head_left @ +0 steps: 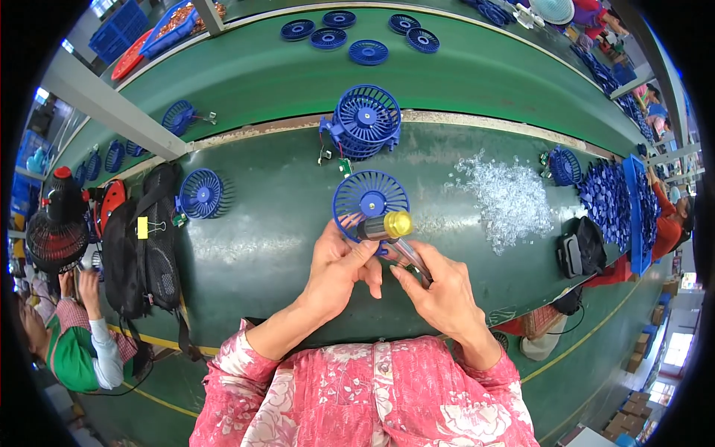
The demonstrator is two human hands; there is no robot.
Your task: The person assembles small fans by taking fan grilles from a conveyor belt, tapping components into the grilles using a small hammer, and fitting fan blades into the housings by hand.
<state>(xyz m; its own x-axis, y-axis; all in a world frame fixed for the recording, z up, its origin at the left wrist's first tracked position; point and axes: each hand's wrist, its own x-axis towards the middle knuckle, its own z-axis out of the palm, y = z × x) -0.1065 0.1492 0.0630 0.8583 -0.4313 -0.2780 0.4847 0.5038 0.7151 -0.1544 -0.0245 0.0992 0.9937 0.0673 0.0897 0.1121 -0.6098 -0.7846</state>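
- While the left hand [339, 268] pinches the lower rim of a blue fan grille [370, 201], the right hand [439, 294] closes its grip on a yellow-capped screwdriver [393, 232] lying across that rim.
- Judging by this, the grille in hand is mid-work, not finished.
- Beyond the grip, a blue stacked fan assembly [365, 123] stands on the green table [261, 238]; right of it lies a heap of clear small parts [506, 197].

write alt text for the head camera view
A person's left hand holds a blue round fan grille while the right hand holds a yellow-capped tool against it, above a green workbench with a pile of clear plastic bits.
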